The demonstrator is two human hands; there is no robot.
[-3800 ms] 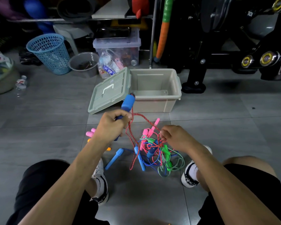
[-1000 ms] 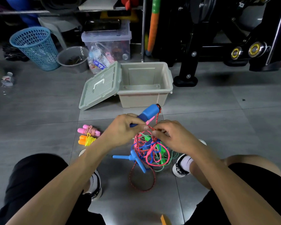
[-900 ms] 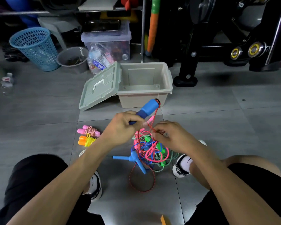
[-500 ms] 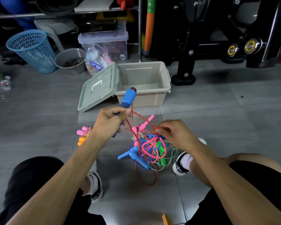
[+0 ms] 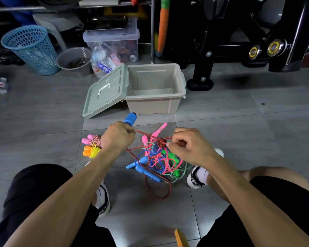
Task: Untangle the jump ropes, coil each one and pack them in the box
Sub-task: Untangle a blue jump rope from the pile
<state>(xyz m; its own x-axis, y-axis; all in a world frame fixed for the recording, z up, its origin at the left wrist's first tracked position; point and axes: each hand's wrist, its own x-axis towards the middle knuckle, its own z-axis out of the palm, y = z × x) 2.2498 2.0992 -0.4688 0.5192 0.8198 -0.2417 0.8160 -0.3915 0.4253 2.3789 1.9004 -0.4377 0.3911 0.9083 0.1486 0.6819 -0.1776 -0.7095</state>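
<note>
Left hand (image 5: 117, 137) closed around blue handle (image 5: 130, 118), top end of handle sticking out above the fist, pointing toward box. Red rope (image 5: 144, 133) running taut from left fist across to right hand (image 5: 189, 146). Right grip pinching a knot of red rope (image 5: 161, 143) between thumb and curled fingers, right at top of the tangle. Tangle of jump ropes (image 5: 159, 161) on floor (image 5: 230, 132) between the feet, under and just beside right hand: pink, blue, green and red cords mixed, pink handles (image 5: 159, 128) poking up behind, blue handles (image 5: 146, 171) low left, green handle (image 5: 175, 171) partly hidden. Loop of red rope trailing out toward camera. Two coiled ropes on floor just left of left wrist: pink-handled coil (image 5: 91, 139), orange-handled coil with yellow cord (image 5: 90, 151), side by side, touching. Beige box (image 5: 155, 104) open on floor beyond the hands, nothing seen inside. Grey-green lid (image 5: 105, 91) leaning against box's left side. Blue basket (image 5: 32, 49), grey bucket (image 5: 73, 61), clear storage bin (image 5: 112, 43) further back left.
</note>
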